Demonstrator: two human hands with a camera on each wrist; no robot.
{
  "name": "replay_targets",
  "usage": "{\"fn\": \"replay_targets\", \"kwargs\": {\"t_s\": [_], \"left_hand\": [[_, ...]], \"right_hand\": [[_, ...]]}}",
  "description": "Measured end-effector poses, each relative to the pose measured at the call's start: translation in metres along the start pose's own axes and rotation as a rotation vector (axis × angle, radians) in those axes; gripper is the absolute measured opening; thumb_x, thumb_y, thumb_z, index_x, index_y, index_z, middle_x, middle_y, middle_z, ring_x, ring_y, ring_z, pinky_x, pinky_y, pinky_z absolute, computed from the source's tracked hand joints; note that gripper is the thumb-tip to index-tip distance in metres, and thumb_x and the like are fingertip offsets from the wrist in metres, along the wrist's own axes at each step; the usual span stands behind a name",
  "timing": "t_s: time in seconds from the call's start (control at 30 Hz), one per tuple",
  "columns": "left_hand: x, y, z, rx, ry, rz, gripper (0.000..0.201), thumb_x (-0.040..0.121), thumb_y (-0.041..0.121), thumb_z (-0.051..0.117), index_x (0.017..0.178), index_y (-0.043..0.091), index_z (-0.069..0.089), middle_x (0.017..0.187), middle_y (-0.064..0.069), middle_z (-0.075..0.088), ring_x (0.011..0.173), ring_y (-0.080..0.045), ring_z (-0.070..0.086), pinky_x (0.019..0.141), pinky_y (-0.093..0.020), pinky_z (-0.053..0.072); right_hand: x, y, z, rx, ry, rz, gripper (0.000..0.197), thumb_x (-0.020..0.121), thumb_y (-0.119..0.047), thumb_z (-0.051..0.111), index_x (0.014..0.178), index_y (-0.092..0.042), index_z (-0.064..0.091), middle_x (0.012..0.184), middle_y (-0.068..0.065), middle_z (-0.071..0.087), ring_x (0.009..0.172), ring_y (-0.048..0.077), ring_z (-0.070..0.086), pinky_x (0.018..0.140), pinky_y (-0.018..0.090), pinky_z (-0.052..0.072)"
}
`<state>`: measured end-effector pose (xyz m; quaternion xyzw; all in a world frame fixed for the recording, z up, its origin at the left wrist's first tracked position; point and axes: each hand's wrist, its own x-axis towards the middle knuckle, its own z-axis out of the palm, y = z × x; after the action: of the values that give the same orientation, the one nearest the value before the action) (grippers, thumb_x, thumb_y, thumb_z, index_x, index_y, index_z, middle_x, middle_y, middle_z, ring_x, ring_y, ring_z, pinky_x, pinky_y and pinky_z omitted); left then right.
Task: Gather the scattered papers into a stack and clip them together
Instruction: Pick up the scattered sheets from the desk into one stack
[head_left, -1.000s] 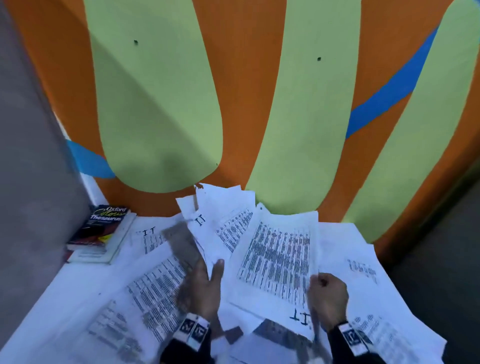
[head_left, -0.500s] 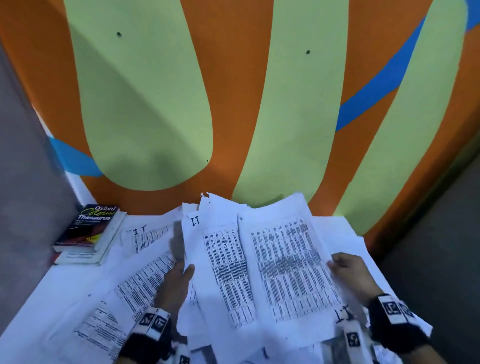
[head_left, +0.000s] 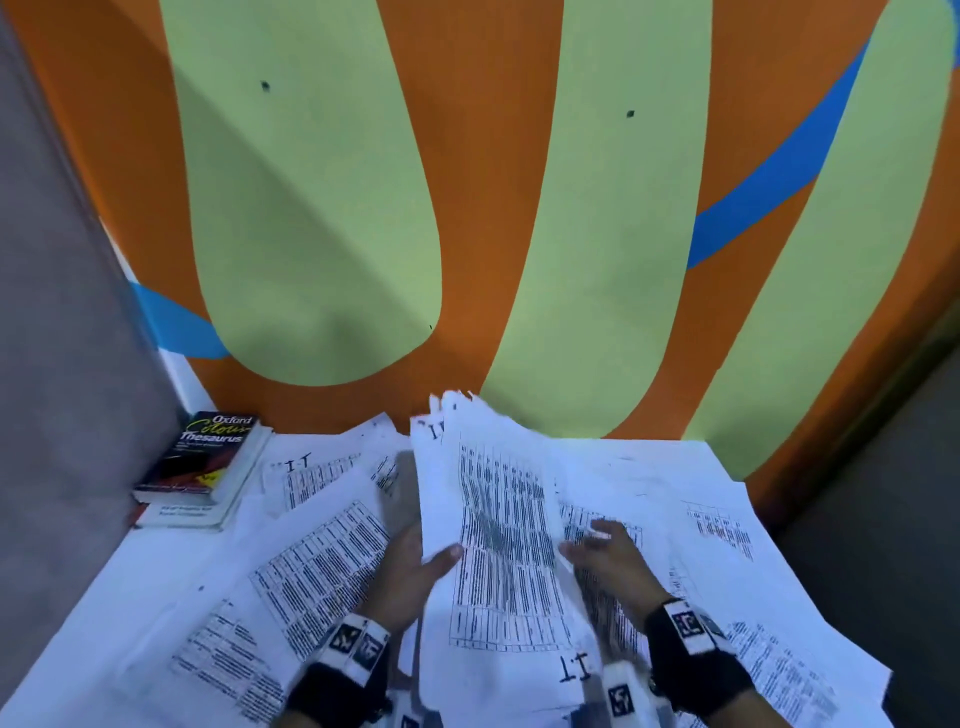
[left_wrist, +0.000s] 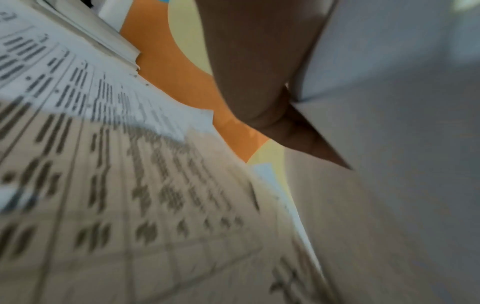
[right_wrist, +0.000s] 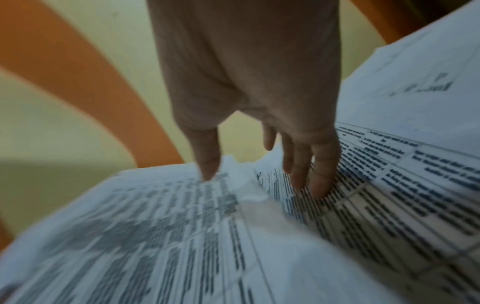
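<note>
A bundle of printed sheets (head_left: 498, 545) marked "IT" is lifted off the table's middle. My left hand (head_left: 410, 566) grips its left edge, thumb on top and fingers beneath. In the left wrist view that hand (left_wrist: 259, 72) shows dark against the held sheets (left_wrist: 389, 185), blurred. My right hand (head_left: 608, 551) lies at the bundle's right edge with straight fingers. The right wrist view shows its fingertips (right_wrist: 319, 174) touching a printed sheet (right_wrist: 389, 205) and holding nothing. More loose sheets lie to the left (head_left: 322, 566) and right (head_left: 722, 525). I see no clip.
Two stacked books (head_left: 208, 462), the top one a dark thesaurus, sit at the far left corner of the white table (head_left: 104, 623). An orange and green painted wall (head_left: 467, 208) rises right behind the table. A grey panel (head_left: 62, 364) borders the left side.
The fanned sheets have come together into one narrower bundle in my left hand. My right hand moved left from the outer sheet to the bundle's right edge and its fingers straightened.
</note>
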<state>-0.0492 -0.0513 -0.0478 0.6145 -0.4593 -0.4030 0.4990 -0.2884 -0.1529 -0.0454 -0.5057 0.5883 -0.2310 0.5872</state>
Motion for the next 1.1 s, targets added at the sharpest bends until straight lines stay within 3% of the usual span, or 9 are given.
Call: {"fn": "replay_targets", "kwargs": {"t_s": [0.1, 0.23, 0.3, 0.4, 0.63, 0.73, 0.87, 1.0, 1.1], "left_hand": [[0.001, 0.026, -0.016, -0.101, -0.080, 0.036, 0.042, 0.080, 0.030, 0.070, 0.120, 0.024, 0.058, 0.119, 0.009, 0.067, 0.112, -0.009, 0.062, 0.098, -0.038, 0.047], [0.003, 0.058, -0.033, -0.017, -0.109, 0.145, 0.029, 0.085, 0.029, 0.065, 0.114, 0.027, 0.059, 0.113, 0.019, 0.068, 0.109, -0.003, 0.062, 0.090, -0.025, 0.050], [0.005, 0.072, -0.037, 0.073, -0.036, 0.199, 0.022, 0.088, 0.024, 0.060, 0.110, 0.031, 0.058, 0.104, 0.024, 0.069, 0.099, 0.002, 0.064, 0.084, -0.020, 0.053], [0.013, 0.090, -0.036, 0.140, 0.182, 0.309, 0.017, 0.093, 0.019, 0.055, 0.110, 0.022, 0.054, 0.087, 0.011, 0.068, 0.079, -0.013, 0.064, 0.066, -0.014, 0.048], [0.015, 0.113, -0.026, 0.026, 0.325, 0.273, 0.056, 0.088, 0.011, 0.062, 0.133, 0.006, 0.030, 0.118, 0.002, 0.056, 0.100, -0.011, 0.057, 0.088, -0.028, 0.048], [0.021, 0.098, -0.020, 0.055, 0.303, 0.221, 0.058, 0.090, 0.009, 0.058, 0.137, 0.005, 0.025, 0.125, -0.005, 0.054, 0.117, -0.026, 0.052, 0.088, -0.014, 0.041], [0.023, 0.104, -0.011, 0.064, 0.370, 0.242, 0.035, 0.093, 0.004, 0.050, 0.124, -0.006, 0.036, 0.123, -0.013, 0.054, 0.114, -0.023, 0.053, 0.086, -0.017, 0.042], [0.018, 0.112, -0.013, -0.006, 0.394, 0.337, 0.035, 0.088, 0.001, 0.058, 0.116, 0.010, 0.039, 0.100, 0.009, 0.057, 0.084, 0.011, 0.057, 0.066, 0.001, 0.041], [0.019, 0.102, -0.011, 0.013, 0.382, 0.246, 0.040, 0.088, 0.004, 0.060, 0.122, 0.003, 0.038, 0.095, 0.004, 0.056, 0.083, -0.005, 0.057, 0.059, 0.003, 0.037]], "right_hand": [[-0.008, -0.020, -0.007, 0.293, -0.232, -0.018, 0.087, 0.083, -0.018, 0.072, 0.149, -0.015, 0.015, 0.149, 0.011, 0.038, 0.134, 0.026, 0.041, 0.112, 0.042, 0.030], [-0.026, -0.055, -0.005, 0.228, -0.225, -0.188, 0.078, 0.065, -0.031, 0.086, 0.129, -0.007, 0.048, 0.137, 0.012, 0.055, 0.124, 0.026, 0.054, 0.108, 0.051, 0.039], [-0.037, -0.074, -0.001, 0.137, -0.065, -0.360, 0.027, 0.077, -0.015, 0.078, 0.093, -0.005, 0.058, 0.097, 0.005, 0.076, 0.086, 0.007, 0.070, 0.078, 0.032, 0.058], [-0.053, -0.104, 0.002, -0.006, 0.128, -0.646, 0.045, 0.085, 0.001, 0.066, 0.059, -0.026, 0.040, 0.036, -0.018, 0.049, 0.037, -0.006, 0.046, 0.046, 0.007, 0.033], [-0.049, -0.102, 0.010, 0.099, 0.114, -0.724, 0.036, 0.082, -0.011, 0.072, 0.105, -0.017, 0.046, 0.084, -0.018, 0.046, 0.076, -0.012, 0.052, 0.077, 0.006, 0.046], [-0.046, -0.086, 0.021, 0.023, 0.180, -0.673, 0.048, 0.088, -0.017, 0.065, 0.127, -0.014, 0.037, 0.088, -0.004, 0.048, 0.091, 0.016, 0.059, 0.085, 0.040, 0.051], [-0.045, -0.084, 0.030, -0.008, 0.257, -0.721, 0.031, 0.094, -0.007, 0.053, 0.118, -0.018, 0.036, 0.077, 0.005, 0.042, 0.064, -0.003, 0.042, 0.067, 0.028, 0.038], [-0.052, -0.089, 0.027, 0.084, 0.243, -0.789, 0.049, 0.093, -0.009, 0.057, 0.134, -0.017, 0.031, 0.104, -0.009, 0.052, 0.091, -0.007, 0.055, 0.085, 0.011, 0.048], [-0.047, -0.079, 0.031, 0.007, 0.233, -0.713, 0.055, 0.093, -0.009, 0.057, 0.136, -0.024, 0.025, 0.086, -0.006, 0.044, 0.074, -0.005, 0.053, 0.072, 0.012, 0.046]]}}
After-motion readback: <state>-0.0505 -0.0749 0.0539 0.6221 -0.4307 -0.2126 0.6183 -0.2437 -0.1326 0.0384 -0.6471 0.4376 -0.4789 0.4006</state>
